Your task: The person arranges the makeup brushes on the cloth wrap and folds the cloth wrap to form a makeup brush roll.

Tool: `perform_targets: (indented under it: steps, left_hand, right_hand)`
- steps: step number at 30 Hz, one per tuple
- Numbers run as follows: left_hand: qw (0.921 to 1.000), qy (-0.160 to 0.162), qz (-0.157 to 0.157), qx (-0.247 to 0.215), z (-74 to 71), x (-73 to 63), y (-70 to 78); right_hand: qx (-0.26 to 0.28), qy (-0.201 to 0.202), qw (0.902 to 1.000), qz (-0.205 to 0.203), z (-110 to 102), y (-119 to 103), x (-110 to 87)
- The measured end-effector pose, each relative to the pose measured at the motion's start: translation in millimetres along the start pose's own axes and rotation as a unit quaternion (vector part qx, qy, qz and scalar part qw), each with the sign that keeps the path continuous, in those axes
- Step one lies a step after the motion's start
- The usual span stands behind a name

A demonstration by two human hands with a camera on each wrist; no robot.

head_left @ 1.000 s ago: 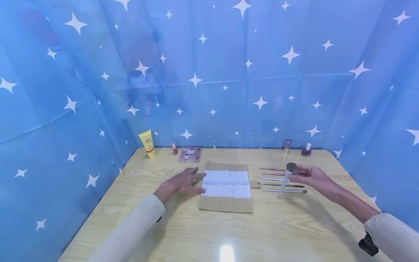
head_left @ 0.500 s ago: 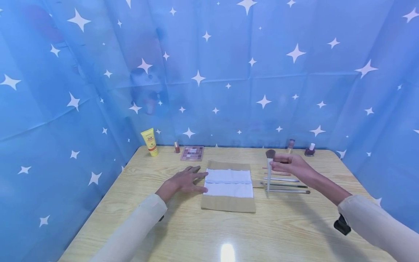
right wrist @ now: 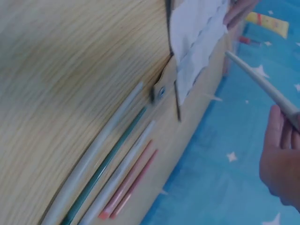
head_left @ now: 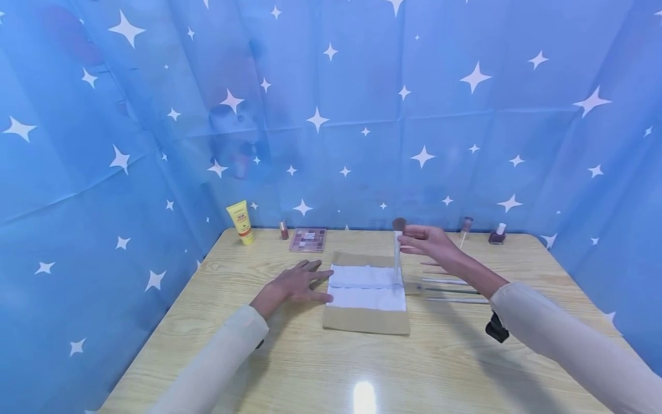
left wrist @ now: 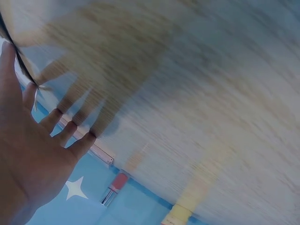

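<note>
My right hand [head_left: 431, 244] pinches a makeup brush [head_left: 397, 253] with a white handle, its dark bristles up and its handle pointing down. In the head view the handle's lower end overlaps the right side of an opened tan brush roll [head_left: 366, 321] with white inner pockets. In the right wrist view the handle [right wrist: 262, 84] angles toward the roll's white lining [right wrist: 194, 37]. My left hand [head_left: 300, 283] lies spread at the roll's left edge, fingertips right at the white lining. The left wrist view shows that hand [left wrist: 37, 145] with its fingers extended.
Several slim brushes [head_left: 455, 291] lie side by side right of the roll, near its snap strap [head_left: 414, 288]. Along the back edge stand a yellow tube [head_left: 241, 223], a lip colour tube [head_left: 284, 230], a palette [head_left: 307, 240], another small tube [head_left: 466, 225] and nail polish [head_left: 497, 234].
My right hand has carried the makeup brush leftward from above the row of brushes to the roll's right side, and the brush has turned more upright. My left hand has stayed at the roll.
</note>
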State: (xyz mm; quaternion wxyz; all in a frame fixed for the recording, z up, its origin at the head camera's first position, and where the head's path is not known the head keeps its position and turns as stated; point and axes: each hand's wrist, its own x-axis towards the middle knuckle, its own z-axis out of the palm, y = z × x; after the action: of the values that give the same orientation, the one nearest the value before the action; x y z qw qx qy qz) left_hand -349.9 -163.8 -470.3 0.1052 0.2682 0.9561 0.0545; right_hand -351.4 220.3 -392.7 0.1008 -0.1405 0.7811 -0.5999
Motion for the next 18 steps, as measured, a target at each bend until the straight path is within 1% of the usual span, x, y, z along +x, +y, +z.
perform_targets:
  steps: [4, 12, 18]
  left_hand:
    - [1.0000, -0.002, -0.001, 0.008, 0.1, 0.2, 0.4]
    - [0.9999, -0.001, 0.000, 0.014, 0.5, 0.7, -0.1]
    - [0.9998, -0.002, 0.000, 0.018, -0.4, 2.7, -1.3]
  right_hand:
    - [0.009, 0.000, 1.0000, -0.001, 12, -1, 12.1]
    - [0.067, 0.003, 0.9977, -0.010, 36, 0, 39.1]
    - [0.084, 0.015, 0.9964, -0.004, 55, 1, 59.4]
